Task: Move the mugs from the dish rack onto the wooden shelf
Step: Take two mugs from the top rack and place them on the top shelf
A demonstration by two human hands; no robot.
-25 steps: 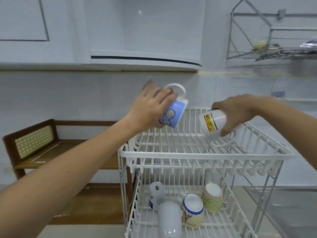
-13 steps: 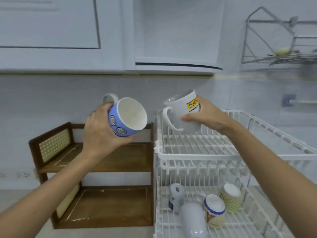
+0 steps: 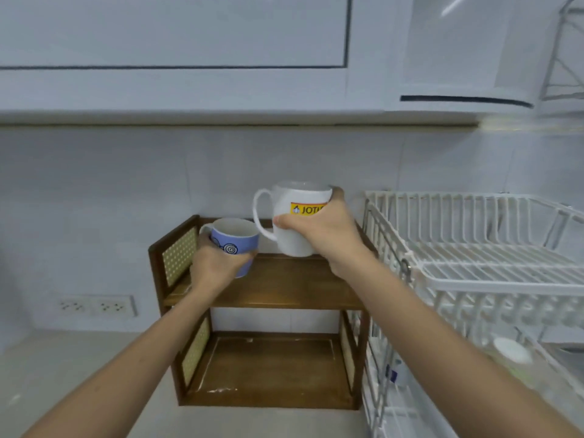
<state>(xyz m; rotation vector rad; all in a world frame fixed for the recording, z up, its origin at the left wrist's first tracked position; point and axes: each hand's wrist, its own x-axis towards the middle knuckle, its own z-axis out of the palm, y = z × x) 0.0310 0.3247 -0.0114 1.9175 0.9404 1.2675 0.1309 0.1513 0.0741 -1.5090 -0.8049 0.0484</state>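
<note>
Both mugs upright over the wooden shelf.
Your left hand wraps the blue mug; your right hand clasps the white mug beside it.

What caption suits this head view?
Both hands bring upright mugs, blue mug and white mug, over the wooden shelf's top tier.

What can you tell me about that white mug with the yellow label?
The white mug looks glazed ceramic, tall, with a large loop handle pointing left. A yellow label reads "JOTU", the rest hidden by fingers. It stands upright, mouth up, held by the right hand over the top board of the wooden shelf. Whether its base touches the board is unclear.
</note>
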